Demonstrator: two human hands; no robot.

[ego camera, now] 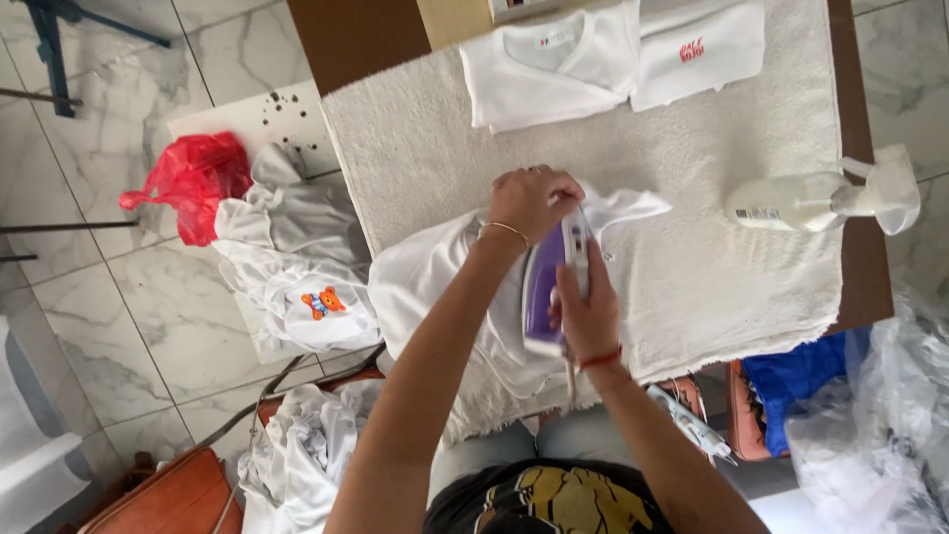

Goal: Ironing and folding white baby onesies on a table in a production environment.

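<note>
**Ironing station, seen from above**

Marble-tiled floor surrounds a brown table [356,35] covered by a white towel [712,257]. I log the items as follows.

- White garment [435,282]: spread on the near left part of the towel, its left edge hanging over the table side.
- Purple and white iron [554,282]: resting on the garment, nose pointing far.
- Right hand [585,307]: I see it closed around the iron's handle; red cord at the wrist.
- Left hand [534,201]: fingers curled down, pressing the garment's cloth just beyond the iron's nose; thin bangle at the wrist.
- Two folded white garments [593,59]: far edge of the towel, side by side.
- Spray bottle [820,198]: lying on its side at the right, well apart from the iron.
- Heap of white clothes [297,267]: left of the table, on a low white surface, one piece with an orange bear print.
- Red plastic bag [193,178]: just left of that heap.
- Blue cloth [801,381]: near right, below the table edge.
</note>
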